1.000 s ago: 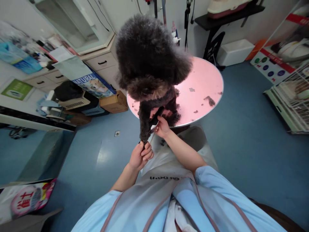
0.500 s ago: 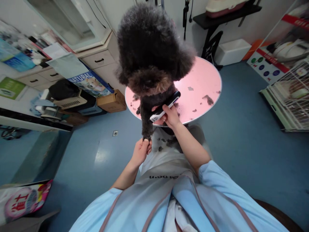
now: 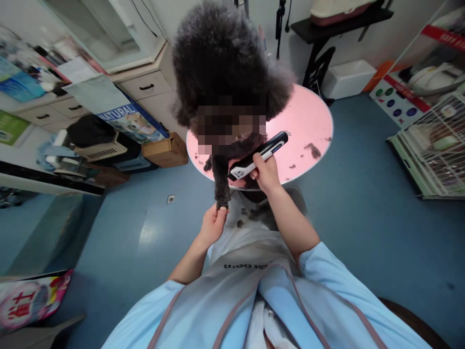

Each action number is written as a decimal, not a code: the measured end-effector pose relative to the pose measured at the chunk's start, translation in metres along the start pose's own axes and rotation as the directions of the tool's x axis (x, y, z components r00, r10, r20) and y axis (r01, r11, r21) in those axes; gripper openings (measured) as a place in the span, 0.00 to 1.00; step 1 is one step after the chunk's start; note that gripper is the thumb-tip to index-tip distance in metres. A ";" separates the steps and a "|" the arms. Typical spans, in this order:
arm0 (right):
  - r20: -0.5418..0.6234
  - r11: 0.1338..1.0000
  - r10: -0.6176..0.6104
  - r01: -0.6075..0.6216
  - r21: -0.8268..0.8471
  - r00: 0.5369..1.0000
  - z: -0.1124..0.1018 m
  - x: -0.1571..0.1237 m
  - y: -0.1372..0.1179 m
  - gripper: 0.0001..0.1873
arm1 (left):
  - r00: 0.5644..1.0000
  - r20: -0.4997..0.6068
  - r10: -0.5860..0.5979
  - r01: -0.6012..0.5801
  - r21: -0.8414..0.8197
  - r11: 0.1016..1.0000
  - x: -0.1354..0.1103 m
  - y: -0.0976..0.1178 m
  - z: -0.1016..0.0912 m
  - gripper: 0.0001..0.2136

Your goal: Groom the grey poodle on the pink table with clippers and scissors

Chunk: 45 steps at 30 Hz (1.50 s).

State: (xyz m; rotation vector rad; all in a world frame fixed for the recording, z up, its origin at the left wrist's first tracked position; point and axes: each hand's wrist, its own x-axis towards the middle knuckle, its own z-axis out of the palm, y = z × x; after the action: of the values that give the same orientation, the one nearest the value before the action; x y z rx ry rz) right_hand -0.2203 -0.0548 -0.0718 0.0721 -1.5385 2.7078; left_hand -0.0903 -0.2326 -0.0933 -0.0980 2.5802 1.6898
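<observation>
A fluffy dark grey dog (image 3: 221, 58) is on a round pink grooming table (image 3: 308, 116), its head toward me. My left hand (image 3: 213, 224) is closed around the paw of its outstretched front leg (image 3: 221, 182), just beyond the table's near edge. In my right hand (image 3: 267, 172) is a black and white hair clipper (image 3: 257, 156), gripped around its body. The clipper's head end lies beside the leg, and whether it touches the fur I cannot tell. Cut fur (image 3: 312, 150) lies in clumps on the tabletop, and more sits on my apron (image 3: 250, 252).
Left of the table stand a cardboard box (image 3: 165, 151), a pet carrier (image 3: 105, 150) and a bag marked NATURAL (image 3: 123, 118). To the right are a wire cage (image 3: 432, 155) and a white bin (image 3: 348, 79). Blue floor (image 3: 356, 213) surrounds the table.
The clipper and my right hand have moved slightly right, and the clipper has turned so more of its side shows. My left hand still holds the paw, and the dog's head has shifted slightly.
</observation>
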 end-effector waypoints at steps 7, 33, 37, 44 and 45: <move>0.175 0.973 -0.021 0.061 -0.222 0.984 0.013 -0.006 -0.008 0.20 | 0.989 -0.007 0.149 -0.144 0.203 0.969 0.007 0.000 0.001 0.19; -0.049 0.824 -0.534 0.506 -0.255 0.844 -0.012 0.017 -0.047 0.21 | 0.995 0.097 -0.031 0.048 -0.185 0.982 0.008 -0.011 0.000 0.26; 0.142 0.707 -0.554 0.554 -0.440 0.820 -0.010 0.013 -0.027 0.20 | 0.995 0.103 -0.005 0.030 -0.251 0.968 0.007 0.000 -0.002 0.26; 0.156 0.739 -0.539 0.553 -0.385 0.828 -0.021 -0.004 0.003 0.21 | 0.993 0.121 -0.004 0.042 -0.318 0.947 0.004 0.009 -0.002 0.26; 0.108 0.750 -0.556 0.553 -0.364 0.824 -0.020 -0.006 0.002 0.22 | 0.992 0.124 -0.005 0.045 -0.327 0.944 0.003 0.009 -0.001 0.26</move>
State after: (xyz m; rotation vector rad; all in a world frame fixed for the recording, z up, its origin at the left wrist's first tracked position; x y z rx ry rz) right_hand -0.2154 -0.0387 -0.0844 0.4359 -1.6744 1.9168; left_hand -0.0941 -0.2300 -0.0848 -0.0393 2.1804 2.0325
